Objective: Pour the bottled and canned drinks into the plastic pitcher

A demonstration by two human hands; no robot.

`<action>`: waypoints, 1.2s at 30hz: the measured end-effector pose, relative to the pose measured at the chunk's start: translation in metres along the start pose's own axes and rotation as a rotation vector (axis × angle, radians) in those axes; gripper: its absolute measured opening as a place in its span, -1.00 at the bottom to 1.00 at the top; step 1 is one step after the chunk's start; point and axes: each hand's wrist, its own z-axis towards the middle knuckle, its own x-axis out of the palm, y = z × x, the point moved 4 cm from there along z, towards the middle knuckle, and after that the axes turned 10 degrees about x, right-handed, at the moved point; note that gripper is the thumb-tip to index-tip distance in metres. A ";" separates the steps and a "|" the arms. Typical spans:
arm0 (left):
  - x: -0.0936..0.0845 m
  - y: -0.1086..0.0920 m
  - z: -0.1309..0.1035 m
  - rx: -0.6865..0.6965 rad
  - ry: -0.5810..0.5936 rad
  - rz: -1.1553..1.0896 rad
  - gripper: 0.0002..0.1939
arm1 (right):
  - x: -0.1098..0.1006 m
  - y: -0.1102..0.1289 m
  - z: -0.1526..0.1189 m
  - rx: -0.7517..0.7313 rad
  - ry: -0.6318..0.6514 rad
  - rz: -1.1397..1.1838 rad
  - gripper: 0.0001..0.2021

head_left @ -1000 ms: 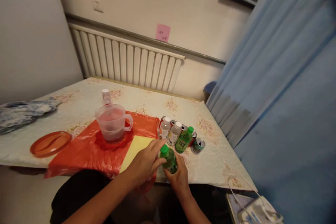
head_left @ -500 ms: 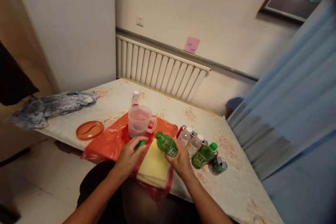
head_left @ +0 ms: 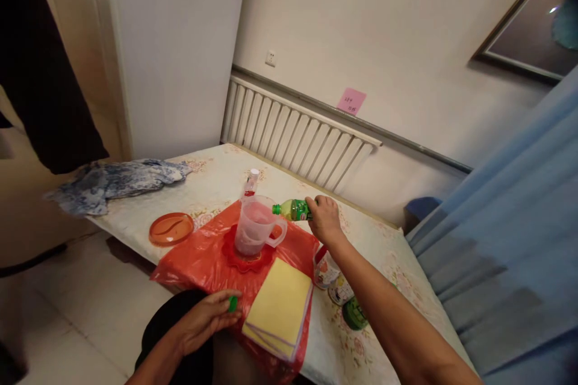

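My right hand (head_left: 325, 219) grips a green plastic bottle (head_left: 293, 209) that lies tilted on its side in the air, its uncapped neck pointing left beside the rim of a clear plastic jug (head_left: 255, 225). The jug stands upright on a red scalloped dish (head_left: 239, 263), handle to the right. Low on the left, my left hand (head_left: 210, 316) holds a green bottle cap (head_left: 232, 304) between its fingers. A folded yellow cloth (head_left: 280, 307) lies between the hands, on a red plastic sheet (head_left: 194, 261).
An orange lid (head_left: 171, 228) lies left of the sheet. Behind the jug stands a small bottle (head_left: 251, 183). Several bottles and cans, including a green bottle (head_left: 354, 313), are partly hidden under my right forearm. A blue-grey cloth (head_left: 126, 180) lies far left.
My right hand has lifted the green bottle up and forward and tipped it toward the jug. My left hand has drawn back toward me with the cap. The view has shifted.
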 end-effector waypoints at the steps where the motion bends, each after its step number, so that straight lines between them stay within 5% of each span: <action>1: -0.001 0.001 0.000 0.000 0.020 -0.011 -0.55 | -0.001 0.002 0.005 -0.019 0.005 -0.037 -0.54; 13: -0.012 0.011 0.005 0.071 0.084 -0.121 -0.74 | -0.023 0.030 0.036 -0.219 0.010 -0.207 -0.66; 36: -0.008 0.007 0.004 0.063 0.043 -0.117 -0.68 | -0.043 0.064 0.049 -0.463 -0.073 -0.263 -0.78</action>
